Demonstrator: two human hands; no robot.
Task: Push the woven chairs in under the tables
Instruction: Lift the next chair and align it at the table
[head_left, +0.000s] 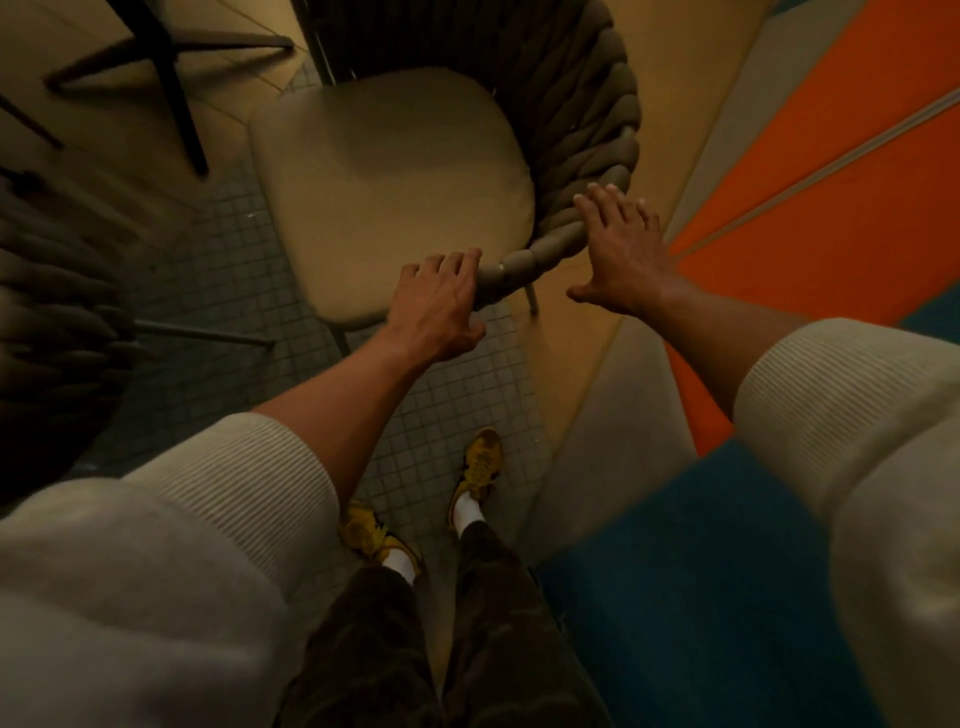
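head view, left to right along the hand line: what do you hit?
Second woven chair at the left edge → grey tiled floor → left hand on the woven chair's braided rim → right hand → orange panel.

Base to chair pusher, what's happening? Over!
Left hand gripping woven chair rim end. Right hand open, flat against backrest. Seat fully out. Table base ahead-left.
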